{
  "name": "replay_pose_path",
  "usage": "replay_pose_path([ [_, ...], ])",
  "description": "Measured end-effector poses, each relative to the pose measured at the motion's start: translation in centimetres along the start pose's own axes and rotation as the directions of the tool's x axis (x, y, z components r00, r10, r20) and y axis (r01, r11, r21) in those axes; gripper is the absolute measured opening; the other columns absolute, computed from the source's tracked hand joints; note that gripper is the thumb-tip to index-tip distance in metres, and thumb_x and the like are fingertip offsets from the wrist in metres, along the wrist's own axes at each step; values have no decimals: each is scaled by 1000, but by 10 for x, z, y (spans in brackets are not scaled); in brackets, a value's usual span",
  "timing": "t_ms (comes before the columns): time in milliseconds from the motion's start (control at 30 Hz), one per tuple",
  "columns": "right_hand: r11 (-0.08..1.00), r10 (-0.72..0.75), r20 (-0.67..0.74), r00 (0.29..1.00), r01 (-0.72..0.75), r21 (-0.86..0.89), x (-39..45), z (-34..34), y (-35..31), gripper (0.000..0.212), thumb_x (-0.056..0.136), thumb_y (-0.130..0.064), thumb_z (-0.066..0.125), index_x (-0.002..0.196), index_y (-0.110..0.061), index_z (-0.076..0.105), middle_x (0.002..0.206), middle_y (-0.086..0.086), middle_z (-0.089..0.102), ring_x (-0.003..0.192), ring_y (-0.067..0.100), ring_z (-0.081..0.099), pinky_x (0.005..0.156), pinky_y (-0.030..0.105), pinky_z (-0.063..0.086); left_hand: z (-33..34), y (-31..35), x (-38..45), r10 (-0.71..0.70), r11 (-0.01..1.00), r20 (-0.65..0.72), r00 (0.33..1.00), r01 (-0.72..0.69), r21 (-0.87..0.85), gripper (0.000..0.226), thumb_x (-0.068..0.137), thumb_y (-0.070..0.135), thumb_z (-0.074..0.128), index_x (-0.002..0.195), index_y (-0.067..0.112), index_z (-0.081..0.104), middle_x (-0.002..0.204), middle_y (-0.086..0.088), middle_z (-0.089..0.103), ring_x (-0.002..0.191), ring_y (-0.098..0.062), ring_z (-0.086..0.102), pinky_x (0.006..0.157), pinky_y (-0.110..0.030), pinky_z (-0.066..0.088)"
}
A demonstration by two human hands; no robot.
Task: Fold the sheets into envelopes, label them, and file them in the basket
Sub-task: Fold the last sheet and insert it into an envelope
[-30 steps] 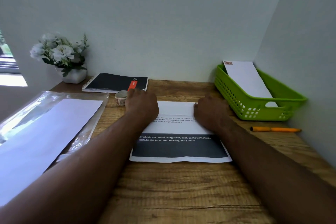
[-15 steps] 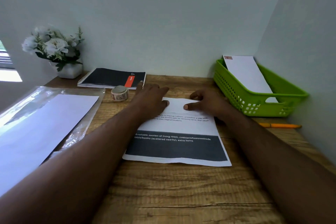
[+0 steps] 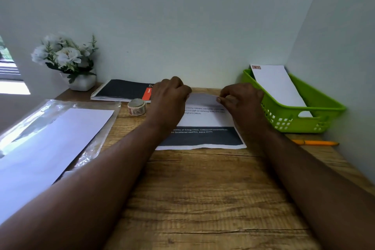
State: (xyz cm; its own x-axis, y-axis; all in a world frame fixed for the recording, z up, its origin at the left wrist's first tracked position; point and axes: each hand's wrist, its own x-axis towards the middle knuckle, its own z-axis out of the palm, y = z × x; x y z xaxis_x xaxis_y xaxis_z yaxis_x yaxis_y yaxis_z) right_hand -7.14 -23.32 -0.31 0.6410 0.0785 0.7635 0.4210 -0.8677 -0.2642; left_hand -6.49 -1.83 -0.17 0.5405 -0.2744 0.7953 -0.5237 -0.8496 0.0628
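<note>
A printed sheet (image 3: pixel 205 128) with a dark band near its front edge lies on the wooden desk (image 3: pixel 203 199). Its far part is folded over toward me. My left hand (image 3: pixel 169 97) and my right hand (image 3: pixel 240 98) pinch the far folded edge, one at each end, and lift it a little off the desk. A green basket (image 3: pixel 316 115) stands at the right against the wall, with one white stamped envelope (image 3: pixel 278 85) leaning in it. A roll of patterned tape (image 3: pixel 137 106) sits just left of my left hand. An orange pen (image 3: pixel 315 142) lies in front of the basket.
A stack of white sheets (image 3: pixel 46 148) lies on a clear plastic sleeve (image 3: pixel 95 146) at the left. A black spiral notebook (image 3: pixel 121 90) and a white pot of flowers (image 3: pixel 67 61) stand along the back wall. Walls close in behind and at the right.
Both hands pressed flat on the fold before; now their fingers have curled and pinch the folded far edge, raising it slightly. The camera view shifted a little.
</note>
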Motion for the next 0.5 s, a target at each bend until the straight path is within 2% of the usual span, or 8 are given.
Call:
replay_pose_path([
  [67, 998, -50, 86, 995, 52, -25, -1, 0, 2, 7, 74, -28, 75, 77, -27, 68, 90, -14, 68, 101, 16, 56, 81, 32, 20, -1, 3, 0, -43, 998, 212, 976, 32, 53, 21, 86, 7, 60, 102, 16, 71, 102, -7, 61, 98, -31, 57, 89, -52, 44],
  [100, 995, -91, 150, 984, 95, -19, 0, 0, 4, 9, 73, -27, 76, 76, -27, 68, 91, -14, 69, 100, 15, 57, 80, 29, 21, -2, 6, -1, -82, 995, 345, 935, 58, 78, 24, 86, 9, 58, 105, 19, 70, 110, -5, 60, 107, -28, 55, 97, -57, 39],
  [167, 989, -150, 336, 930, 139, 56, 0, -2, 6, 8, 72, -23, 77, 74, -25, 69, 92, -13, 70, 94, 12, 61, 87, 24, 33, -4, 12, -2, -150, 987, 548, 823, 89, 136, 28, 85, 12, 55, 108, 22, 68, 121, -1, 56, 117, -24, 51, 104, -60, 33],
  [200, 991, -133, 440, 888, 104, 89, -1, -3, 5, 7, 74, -23, 77, 75, -23, 71, 95, -13, 70, 94, 9, 61, 91, 26, 40, -4, 14, -4, -164, 985, 593, 788, 93, 149, 29, 84, 13, 55, 109, 21, 67, 123, 0, 55, 118, -24, 51, 104, -57, 34],
  [233, 994, -88, 528, 845, 44, 96, -2, -4, 3, 5, 77, -24, 76, 79, -22, 72, 98, -12, 69, 96, 7, 60, 92, 29, 43, -3, 16, -4, -167, 985, 615, 771, 97, 145, 30, 84, 13, 54, 111, 20, 66, 123, -1, 55, 116, -24, 52, 102, -52, 39],
  [300, 995, 8, 595, 804, -63, 72, -4, -4, -1, 11, 80, -31, 73, 87, -22, 74, 101, -10, 69, 98, 7, 58, 90, 31, 46, -2, 18, -5, -162, 987, 624, 764, 122, 107, 29, 86, 13, 52, 112, 16, 65, 121, -4, 57, 109, -24, 56, 92, -42, 48],
  [400, 990, 60, 583, 810, -123, 68, -6, 1, -4, 14, 82, -36, 71, 87, -23, 74, 95, -8, 69, 90, 9, 60, 83, 33, 50, 1, 19, -4, -160, 985, 605, 780, 162, 51, 24, 90, 13, 50, 108, 14, 66, 114, -6, 60, 99, -24, 58, 82, -37, 51],
  [500, 993, 72, 601, 796, -111, 28, -4, 10, -6, 10, 82, -36, 69, 84, -27, 72, 88, -12, 64, 85, 10, 59, 80, 39, 51, 3, 22, -4, -179, 978, 589, 788, 210, 15, 19, 90, 15, 51, 98, 12, 68, 106, -6, 64, 91, -23, 59, 73, -32, 48],
])
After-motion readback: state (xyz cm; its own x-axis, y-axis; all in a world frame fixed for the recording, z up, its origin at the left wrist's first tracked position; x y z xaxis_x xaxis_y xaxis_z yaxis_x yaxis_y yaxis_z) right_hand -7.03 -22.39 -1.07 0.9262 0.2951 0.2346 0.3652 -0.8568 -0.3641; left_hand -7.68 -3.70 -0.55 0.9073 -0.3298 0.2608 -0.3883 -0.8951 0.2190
